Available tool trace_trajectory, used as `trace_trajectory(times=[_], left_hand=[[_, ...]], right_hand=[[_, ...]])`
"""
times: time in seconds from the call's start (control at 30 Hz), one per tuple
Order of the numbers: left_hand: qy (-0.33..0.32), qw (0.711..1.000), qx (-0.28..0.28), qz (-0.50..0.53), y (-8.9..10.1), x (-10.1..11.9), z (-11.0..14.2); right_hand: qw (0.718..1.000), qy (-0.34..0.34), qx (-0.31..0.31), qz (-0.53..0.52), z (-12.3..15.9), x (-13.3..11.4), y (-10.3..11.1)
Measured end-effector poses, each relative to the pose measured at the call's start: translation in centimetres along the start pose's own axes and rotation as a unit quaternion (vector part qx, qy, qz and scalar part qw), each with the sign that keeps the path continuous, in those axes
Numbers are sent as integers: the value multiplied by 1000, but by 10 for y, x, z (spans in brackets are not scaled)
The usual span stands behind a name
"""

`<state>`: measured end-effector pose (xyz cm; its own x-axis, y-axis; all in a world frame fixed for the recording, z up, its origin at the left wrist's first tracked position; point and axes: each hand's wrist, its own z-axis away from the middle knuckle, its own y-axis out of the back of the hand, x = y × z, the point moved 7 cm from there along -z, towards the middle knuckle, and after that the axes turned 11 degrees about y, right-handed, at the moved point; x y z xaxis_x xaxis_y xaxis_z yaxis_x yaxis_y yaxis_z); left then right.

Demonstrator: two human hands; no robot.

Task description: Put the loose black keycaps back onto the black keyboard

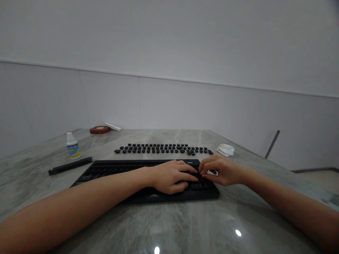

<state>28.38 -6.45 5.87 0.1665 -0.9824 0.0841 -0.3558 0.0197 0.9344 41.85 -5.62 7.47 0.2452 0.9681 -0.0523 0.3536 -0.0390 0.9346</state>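
Observation:
A black keyboard (209, 195) lies flat on the table, turned slightly, with its left part partly covered by my forearm. My left hand (172, 177) rests palm down over its right half, fingers spread and fingertips touching the keys near the number pad. Just to the right, my right hand (221, 170) has thumb and fingers pinched together at the keyboard's upper right area. Whatever is between those fingertips is hidden or too small to name. Behind the keyboard, several loose black keycaps (153, 151) are laid out in rows.
A white bottle (72, 146) with a blue and yellow label stands at left. Near it lies a long black stick-like tool (71, 165). A crumpled white cloth (225, 150) is at right. Farther back are a reddish-brown case (100, 130) and a white flat piece (113, 126).

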Motion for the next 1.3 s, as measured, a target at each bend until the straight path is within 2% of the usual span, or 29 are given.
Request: trace_trajectory(times=[0.4,0.53,0.77,0.97,1.3], left_hand=[[1,1000,-2,-2,-1,0,-1],[9,1000,-19,-1,-1,0,-2],[19,999,-46,1,-2,0,-2],[21,998,-62,-8,-4,-1,-2],[33,997,-73,10,-2,0,0]], right_hand=[[1000,1,-2,-3,1,1,-2],[1000,-1,-13,2,0,-4,-3],[1000,11,8,-18,-5,-9,-5],[999,8,-27,-21,-7,-10,-8],[998,-15,-53,-5,-9,-12,-12]])
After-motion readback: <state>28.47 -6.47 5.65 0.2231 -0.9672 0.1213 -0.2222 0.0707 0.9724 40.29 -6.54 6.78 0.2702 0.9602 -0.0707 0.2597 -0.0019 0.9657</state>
